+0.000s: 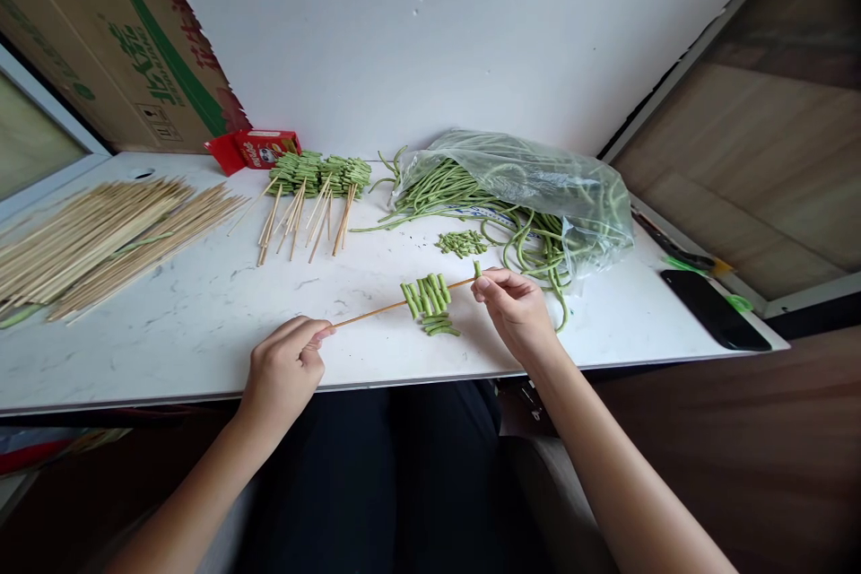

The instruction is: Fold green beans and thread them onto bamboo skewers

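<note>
My left hand (286, 365) is closed around one end of a thin wooden skewer (367, 315), which slants up to the right above the table's front part. Several short pieces of green bean (425, 295) sit side by side on the skewer, toward its right end. At that tip, my right hand (512, 305) pinches another bean piece (477, 269), held upright between thumb and fingers. Whether the tip has entered this piece I cannot tell. Below the threaded pieces, a few cut bean pieces (439, 324) lie on the white table (377, 359).
Bare skewers (100, 238) lie in a wide pile at left. Filled bean skewers (316, 172) are stacked at the back beside a red box (269, 146). A clear bag (538, 170) spills long beans (444, 188); bean bits (462, 242) lie before it. A phone (714, 308) rests at right.
</note>
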A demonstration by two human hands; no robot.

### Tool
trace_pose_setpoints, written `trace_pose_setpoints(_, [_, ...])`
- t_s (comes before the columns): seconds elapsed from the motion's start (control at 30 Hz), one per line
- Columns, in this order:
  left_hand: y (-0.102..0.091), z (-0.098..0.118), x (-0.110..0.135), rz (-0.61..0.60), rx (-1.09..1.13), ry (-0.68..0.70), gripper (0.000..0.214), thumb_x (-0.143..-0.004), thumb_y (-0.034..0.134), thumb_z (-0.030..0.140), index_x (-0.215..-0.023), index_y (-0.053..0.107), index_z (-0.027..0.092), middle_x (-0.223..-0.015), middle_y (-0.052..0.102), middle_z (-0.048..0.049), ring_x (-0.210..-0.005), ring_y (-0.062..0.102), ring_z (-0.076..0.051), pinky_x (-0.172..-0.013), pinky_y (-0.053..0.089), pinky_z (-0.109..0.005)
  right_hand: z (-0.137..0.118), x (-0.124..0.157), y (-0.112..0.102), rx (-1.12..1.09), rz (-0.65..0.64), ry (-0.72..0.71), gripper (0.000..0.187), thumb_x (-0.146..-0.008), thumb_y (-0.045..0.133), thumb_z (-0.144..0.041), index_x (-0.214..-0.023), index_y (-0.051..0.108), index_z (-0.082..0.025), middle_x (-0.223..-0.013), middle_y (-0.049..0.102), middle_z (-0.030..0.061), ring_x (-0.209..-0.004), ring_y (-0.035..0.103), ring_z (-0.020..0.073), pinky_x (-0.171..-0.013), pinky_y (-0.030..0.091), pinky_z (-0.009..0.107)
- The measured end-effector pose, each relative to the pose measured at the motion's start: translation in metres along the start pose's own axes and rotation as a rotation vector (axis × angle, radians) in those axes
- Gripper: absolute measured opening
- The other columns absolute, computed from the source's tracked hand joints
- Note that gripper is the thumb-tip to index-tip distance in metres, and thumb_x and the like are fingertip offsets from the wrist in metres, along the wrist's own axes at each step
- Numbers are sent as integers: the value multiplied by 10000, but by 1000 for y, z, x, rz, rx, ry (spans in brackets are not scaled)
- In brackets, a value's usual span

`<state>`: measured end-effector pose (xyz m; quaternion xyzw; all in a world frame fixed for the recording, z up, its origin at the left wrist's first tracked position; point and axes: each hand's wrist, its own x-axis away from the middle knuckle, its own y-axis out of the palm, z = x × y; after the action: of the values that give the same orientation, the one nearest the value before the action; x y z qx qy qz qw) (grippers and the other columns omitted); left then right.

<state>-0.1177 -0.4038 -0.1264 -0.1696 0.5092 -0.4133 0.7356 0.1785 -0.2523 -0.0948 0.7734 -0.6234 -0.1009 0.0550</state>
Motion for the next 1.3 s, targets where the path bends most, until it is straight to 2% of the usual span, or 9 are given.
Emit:
trace_pose_setpoints(0.3, [0,3,0,-2,1,-24,348,-867,442,12,-838,741,188,-855,788,-27,-798,743,-172,-721,562,-260,3,4,6,-1,-26,32,316,-744,914,-508,-735,744,-242,-724,644,14,-696,539,165,-747,466,358])
trace_pose_setpoints(0.67, [0,2,0,-5,-5,-17,360,-861,435,3,-845,744,187,-848,781,-22,-732,719,-155,-705,551,-253,5,6,9,30,-2,-49,277,-767,912,-470,-745,748,-248,-811,689,29,-773,586,181,-800,479,358])
trace_pose_setpoints(1.0, [0,2,-1,-14,6,-17,366,-843,429,-11,-850,739,184,-858,781,-22,-782,735,-164,-722,558,-250,2,7,9,49,-27,-60,251,-799,898,-457,-763,770,-245,-806,716,31,-761,606,176,-784,492,342])
trace_pose_setpoints(1.3, [1,2,0,-19,22,12,364,-873,433,-25,-873,741,170,-857,771,-21,-806,731,-152,-729,547,-232,21,12,17,64,-66,0,297,-767,914,-486,-787,777,-223,-845,761,33,-778,656,175,-777,523,324])
